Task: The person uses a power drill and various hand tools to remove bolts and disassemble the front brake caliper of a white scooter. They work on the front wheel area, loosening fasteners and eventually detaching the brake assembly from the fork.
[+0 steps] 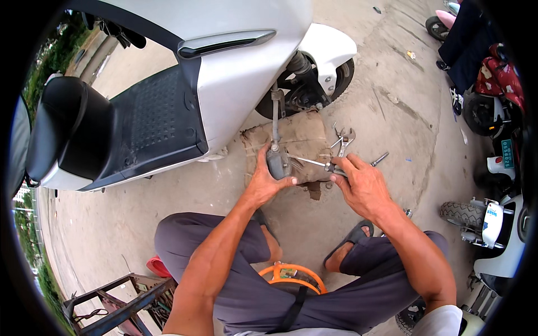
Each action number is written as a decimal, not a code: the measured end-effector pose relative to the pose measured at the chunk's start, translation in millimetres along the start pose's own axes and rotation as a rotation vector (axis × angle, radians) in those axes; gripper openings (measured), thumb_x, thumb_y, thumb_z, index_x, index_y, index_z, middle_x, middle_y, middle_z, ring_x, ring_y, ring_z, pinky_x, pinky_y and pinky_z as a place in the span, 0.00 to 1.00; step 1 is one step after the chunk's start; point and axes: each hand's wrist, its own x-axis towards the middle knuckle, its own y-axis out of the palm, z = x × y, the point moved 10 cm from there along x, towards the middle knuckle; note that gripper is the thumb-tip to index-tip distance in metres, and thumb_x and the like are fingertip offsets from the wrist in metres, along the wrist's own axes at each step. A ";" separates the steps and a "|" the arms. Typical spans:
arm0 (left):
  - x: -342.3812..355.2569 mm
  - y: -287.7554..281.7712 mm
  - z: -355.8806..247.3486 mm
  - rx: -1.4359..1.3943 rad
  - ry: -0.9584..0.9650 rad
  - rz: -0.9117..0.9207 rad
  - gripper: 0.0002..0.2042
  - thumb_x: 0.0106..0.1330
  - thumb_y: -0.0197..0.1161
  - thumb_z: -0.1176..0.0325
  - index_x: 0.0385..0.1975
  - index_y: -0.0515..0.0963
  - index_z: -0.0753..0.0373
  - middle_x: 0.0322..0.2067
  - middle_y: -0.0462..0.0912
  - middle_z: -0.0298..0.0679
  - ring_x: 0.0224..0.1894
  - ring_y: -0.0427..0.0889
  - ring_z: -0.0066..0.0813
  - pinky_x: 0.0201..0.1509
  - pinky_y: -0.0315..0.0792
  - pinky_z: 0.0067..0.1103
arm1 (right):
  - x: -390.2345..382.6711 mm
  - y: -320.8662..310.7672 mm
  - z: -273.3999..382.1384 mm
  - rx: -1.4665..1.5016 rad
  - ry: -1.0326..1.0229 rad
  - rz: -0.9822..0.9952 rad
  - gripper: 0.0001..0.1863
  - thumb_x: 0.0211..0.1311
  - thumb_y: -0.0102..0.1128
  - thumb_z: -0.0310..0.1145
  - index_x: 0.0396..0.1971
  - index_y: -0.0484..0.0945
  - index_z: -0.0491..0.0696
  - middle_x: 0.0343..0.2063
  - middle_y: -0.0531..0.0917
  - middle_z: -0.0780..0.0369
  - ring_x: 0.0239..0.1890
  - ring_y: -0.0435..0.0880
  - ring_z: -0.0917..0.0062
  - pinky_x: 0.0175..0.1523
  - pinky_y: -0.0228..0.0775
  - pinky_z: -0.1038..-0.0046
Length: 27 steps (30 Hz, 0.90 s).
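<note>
My left hand (268,182) is wrapped round a grey metal block (276,163), the thumb along its lower edge. A grey rod-like piece (275,115) runs up from the block towards the front of a white scooter (241,84). In my right hand (363,187) is a screwdriver (311,162), gripped at the handle. Its shaft points left, the tip close to the block's right side; whether they touch I cannot tell. Beneath the block lies a worn piece of cardboard (311,131), beside the scooter's front wheel (343,78).
An adjustable wrench (346,141) lies on the concrete right of the cardboard, near another slim tool (381,158). An orange round stool (319,283) is between my legs. A rusty metal frame (120,302) stands at lower left. Parked scooters (496,224) line the right side.
</note>
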 end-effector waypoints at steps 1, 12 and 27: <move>2.2 1.6 1.8 -0.029 -0.038 0.012 0.56 0.47 0.78 0.63 0.74 0.46 0.58 0.65 0.64 0.55 0.67 0.66 0.48 0.72 0.61 0.34 | 2.7 2.1 -3.6 0.002 -0.003 0.001 0.16 0.63 0.64 0.32 0.49 0.75 0.48 0.37 0.79 0.57 0.38 0.82 0.56 0.40 0.75 0.56; 27.3 5.8 19.6 -0.073 -0.091 0.049 0.56 0.46 0.80 0.60 0.74 0.48 0.57 0.64 0.66 0.56 0.67 0.66 0.46 0.71 0.61 0.33 | 25.6 17.7 -10.5 0.020 -0.110 0.041 0.16 0.62 0.64 0.30 0.49 0.74 0.48 0.38 0.76 0.57 0.38 0.82 0.57 0.41 0.76 0.57; 31.4 -12.4 21.7 -0.128 -0.164 0.085 0.56 0.45 0.81 0.62 0.74 0.50 0.58 0.64 0.67 0.55 0.68 0.65 0.46 0.71 0.60 0.31 | 48.4 56.0 -16.8 0.118 -0.114 0.095 0.18 0.62 0.63 0.30 0.52 0.75 0.47 0.36 0.77 0.57 0.34 0.82 0.55 0.37 0.75 0.57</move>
